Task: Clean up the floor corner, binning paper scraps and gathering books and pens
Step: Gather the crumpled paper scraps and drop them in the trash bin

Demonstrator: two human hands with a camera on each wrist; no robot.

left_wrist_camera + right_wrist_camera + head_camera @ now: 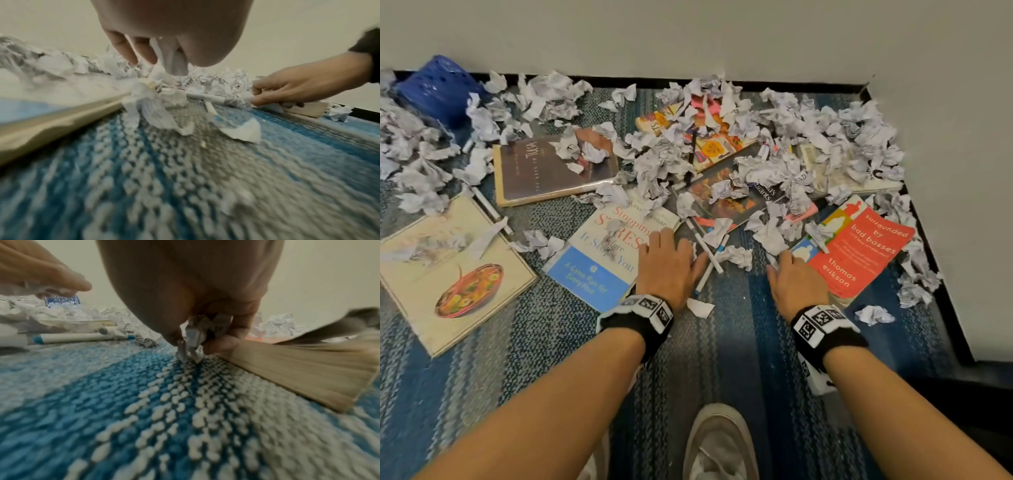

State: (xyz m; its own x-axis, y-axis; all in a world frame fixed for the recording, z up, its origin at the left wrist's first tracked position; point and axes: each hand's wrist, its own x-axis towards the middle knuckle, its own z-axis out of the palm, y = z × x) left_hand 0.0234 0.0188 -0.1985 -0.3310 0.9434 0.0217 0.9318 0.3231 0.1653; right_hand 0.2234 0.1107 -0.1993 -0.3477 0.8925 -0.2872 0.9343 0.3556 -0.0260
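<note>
Crumpled paper scraps point(822, 137) cover the blue carpet corner, over several books. My left hand point(678, 250) is low at the right edge of the white-and-blue stress book point(599, 253); its fingers pinch a white paper scrap point(176, 65). My right hand point(784, 270) is at the near left corner of the red "bad bosses" book point(859, 253) and pinches a small paper scrap point(193, 335) against the carpet. White pens point(709, 253) lie crossed between the two hands. The blue bin point(438, 92) lies on its side at the far left.
A cookbook point(448, 274) lies at the near left and a dark hardback point(551, 168) behind it. The white wall with its black baseboard point(935, 260) closes the right side and the back. My shoe point(719, 445) stands on the carpet below the hands.
</note>
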